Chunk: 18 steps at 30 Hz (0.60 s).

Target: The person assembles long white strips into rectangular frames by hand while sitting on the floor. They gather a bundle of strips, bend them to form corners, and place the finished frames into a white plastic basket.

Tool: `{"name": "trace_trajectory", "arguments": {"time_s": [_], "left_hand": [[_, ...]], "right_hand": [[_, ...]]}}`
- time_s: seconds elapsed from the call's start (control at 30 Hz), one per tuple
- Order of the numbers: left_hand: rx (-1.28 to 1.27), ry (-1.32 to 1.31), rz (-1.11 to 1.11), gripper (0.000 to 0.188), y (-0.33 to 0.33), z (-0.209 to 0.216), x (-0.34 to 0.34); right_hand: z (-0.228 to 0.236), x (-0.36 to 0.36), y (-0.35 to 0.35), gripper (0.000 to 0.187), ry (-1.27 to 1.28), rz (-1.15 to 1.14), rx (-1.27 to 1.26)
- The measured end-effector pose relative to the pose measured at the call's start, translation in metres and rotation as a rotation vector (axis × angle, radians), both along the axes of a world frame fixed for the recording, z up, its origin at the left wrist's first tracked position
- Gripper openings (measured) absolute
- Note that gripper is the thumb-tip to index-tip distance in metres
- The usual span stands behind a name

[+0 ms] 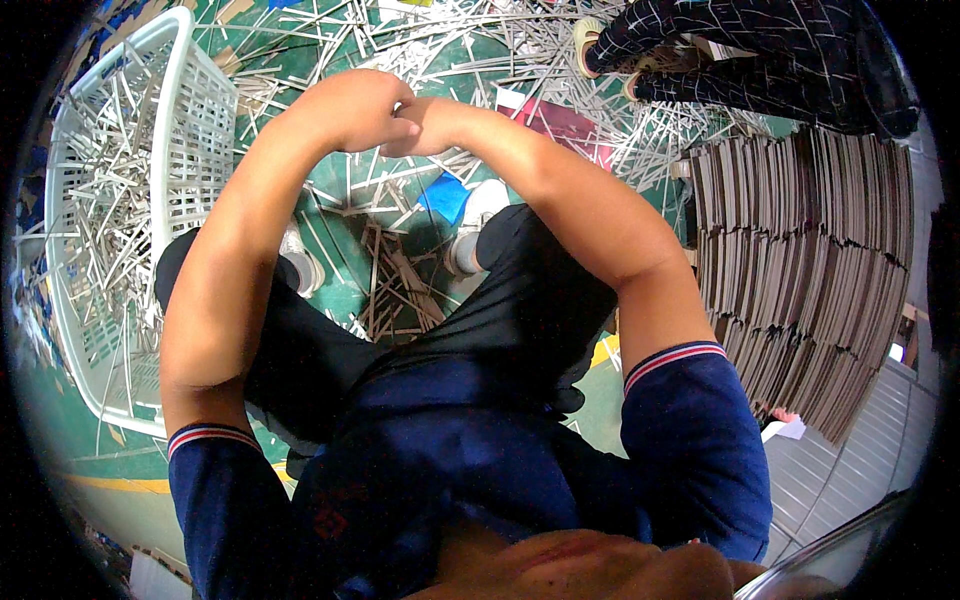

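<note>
In front of my knees, my left hand (362,108) and my right hand (428,127) meet and touch each other. Both are curled, and most of their fingers are hidden behind the backs of the hands. Whether anything small lies inside them I cannot make out. Below them, narrow grey-white strips (398,285) lie in a loose heap on the green floor between my shoes. A blue flat piece (444,198) lies beside my right shoe (486,200).
A pale slatted plastic basket (180,130) full of strips stands at my left. Tall stacks of greyish board sheets (800,240) stand at my right. Another person's legs (740,50) are at the far right. Scattered strips and a dark red sheet (560,125) cover the floor ahead.
</note>
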<state>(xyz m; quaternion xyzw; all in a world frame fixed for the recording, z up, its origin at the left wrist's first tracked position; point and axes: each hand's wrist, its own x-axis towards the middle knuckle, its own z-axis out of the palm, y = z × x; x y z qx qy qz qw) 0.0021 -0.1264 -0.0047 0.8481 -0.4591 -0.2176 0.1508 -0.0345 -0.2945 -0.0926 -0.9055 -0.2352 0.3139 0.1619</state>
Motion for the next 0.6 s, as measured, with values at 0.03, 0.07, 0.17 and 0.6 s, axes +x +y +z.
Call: {"name": "trace_trajectory", "arguments": {"time_s": [0.03, 0.07, 0.17, 0.6], "left_hand": [[0.006, 0.002, 0.001, 0.033, -0.0003, 0.0001, 0.0002], [0.004, 0.009, 0.001, 0.033, -0.0006, 0.0004, 0.0004], [0.002, 0.025, -0.004, 0.034, -0.001, 0.0021, 0.001], [0.05, 0.048, 0.005, 0.04, -0.0006, 0.0026, 0.0018]], "right_hand": [[-0.0007, -0.0002, -0.0003, 0.051, 0.002, 0.009, 0.002], [-0.0014, -0.0002, -0.0007, 0.051, -0.004, 0.02, -0.006], [-0.0034, 0.0002, -0.0012, 0.051, -0.032, 0.043, 0.007], [-0.0052, 0.0005, -0.0025, 0.05, -0.003, 0.006, 0.031]]}}
